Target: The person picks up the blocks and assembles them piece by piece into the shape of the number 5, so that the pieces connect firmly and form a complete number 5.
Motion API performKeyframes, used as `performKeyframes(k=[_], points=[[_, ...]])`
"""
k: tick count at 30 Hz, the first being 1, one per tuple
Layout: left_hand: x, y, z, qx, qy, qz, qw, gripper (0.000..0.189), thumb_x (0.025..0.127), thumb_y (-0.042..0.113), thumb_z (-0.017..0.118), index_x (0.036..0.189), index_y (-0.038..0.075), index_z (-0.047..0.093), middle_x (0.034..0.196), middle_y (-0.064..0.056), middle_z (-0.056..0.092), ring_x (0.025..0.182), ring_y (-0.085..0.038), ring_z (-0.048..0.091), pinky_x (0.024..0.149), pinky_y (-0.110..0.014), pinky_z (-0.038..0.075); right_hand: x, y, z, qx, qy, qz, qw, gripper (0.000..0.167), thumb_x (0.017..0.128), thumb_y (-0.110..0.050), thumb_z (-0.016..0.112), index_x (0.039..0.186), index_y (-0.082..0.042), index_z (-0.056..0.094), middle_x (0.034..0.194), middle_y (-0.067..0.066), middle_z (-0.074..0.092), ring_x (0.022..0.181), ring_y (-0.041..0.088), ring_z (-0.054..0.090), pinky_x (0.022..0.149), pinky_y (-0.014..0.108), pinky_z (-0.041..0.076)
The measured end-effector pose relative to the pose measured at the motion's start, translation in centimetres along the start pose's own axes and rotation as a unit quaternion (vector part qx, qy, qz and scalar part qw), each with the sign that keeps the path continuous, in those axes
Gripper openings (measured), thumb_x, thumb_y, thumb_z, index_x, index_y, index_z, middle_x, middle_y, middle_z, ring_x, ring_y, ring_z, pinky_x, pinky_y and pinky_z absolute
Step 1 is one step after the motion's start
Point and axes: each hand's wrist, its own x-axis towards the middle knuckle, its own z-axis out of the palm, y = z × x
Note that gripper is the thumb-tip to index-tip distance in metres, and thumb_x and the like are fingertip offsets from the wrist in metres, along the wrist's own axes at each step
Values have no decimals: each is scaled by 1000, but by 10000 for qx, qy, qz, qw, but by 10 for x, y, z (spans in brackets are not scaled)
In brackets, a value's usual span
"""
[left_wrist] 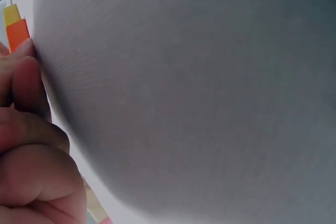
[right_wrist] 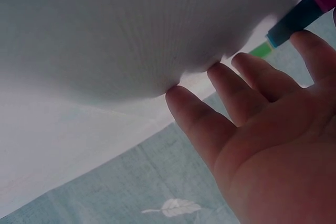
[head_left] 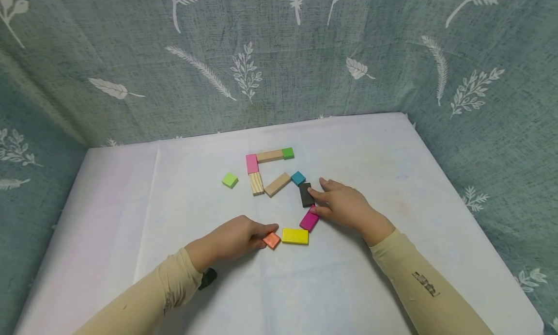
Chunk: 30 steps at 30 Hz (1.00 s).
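Note:
At the near end of a curved row of blocks, my left hand (head_left: 237, 238) pinches a small orange block (head_left: 272, 240) between thumb and fingers. The orange block (left_wrist: 18, 32) also shows past the fingertips in the left wrist view. Just right of it lies a yellow block (head_left: 295, 236). My right hand (head_left: 346, 206) has its fingers spread, the index fingertip at a black block (head_left: 306, 195) and the thumb at a magenta block (head_left: 309, 220). In the right wrist view, other fingertips of the right hand (right_wrist: 278, 129) rest on the white cloth.
Beyond the black block lie a blue block (head_left: 298, 178) and a plain wooden block (head_left: 277, 184). The row continues with a striped block (head_left: 256, 183), a pink block (head_left: 252, 164), another wooden block (head_left: 270, 155) and a green one (head_left: 288, 153). A light green block (head_left: 230, 180) lies apart on the left.

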Motion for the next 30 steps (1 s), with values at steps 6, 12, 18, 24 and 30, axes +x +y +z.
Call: performKeyframes(k=[6,12,18,24,30], points=[[1,0,-6,-172,15,-55,9998,54,95,18,72,146,18,55,134,-2,67,111,-16,69,96,-38,56,3,-1,-3,-7,41,-26,10000,64,94,-50,66,151,-29,46,159,16,41,147,38,39,113,57,40],[-5,-7,-20,-248,115,-231,9994,70,91,29,76,153,22,45,75,8,67,68,-5,57,69,-23,51,6,-3,-8,-51,14,-6,10000,64,94,-51,66,152,-30,45,159,15,41,147,37,39,113,56,41],[-18,-43,-67,188,1110,-1167,9868,82,90,24,77,158,11,33,65,4,54,58,-9,47,56,-26,42,8,-4,-12,-83,-47,12,10000,64,94,-49,66,152,-29,45,159,16,41,146,37,40,112,57,42],[3,-95,-87,-194,1131,-2383,9644,102,86,41,80,160,4,22,89,-12,64,75,-20,55,68,-35,48,0,1,-8,-34,-126,131,9998,64,94,-49,67,152,-28,46,158,17,42,146,39,40,112,57,41],[21,-97,-78,358,839,-2286,9692,68,88,51,73,125,-3,58,93,-14,65,88,-24,60,80,-40,51,-2,-2,-3,84,-59,65,9999,64,94,-49,66,152,-29,47,158,16,43,146,38,40,111,59,41]])
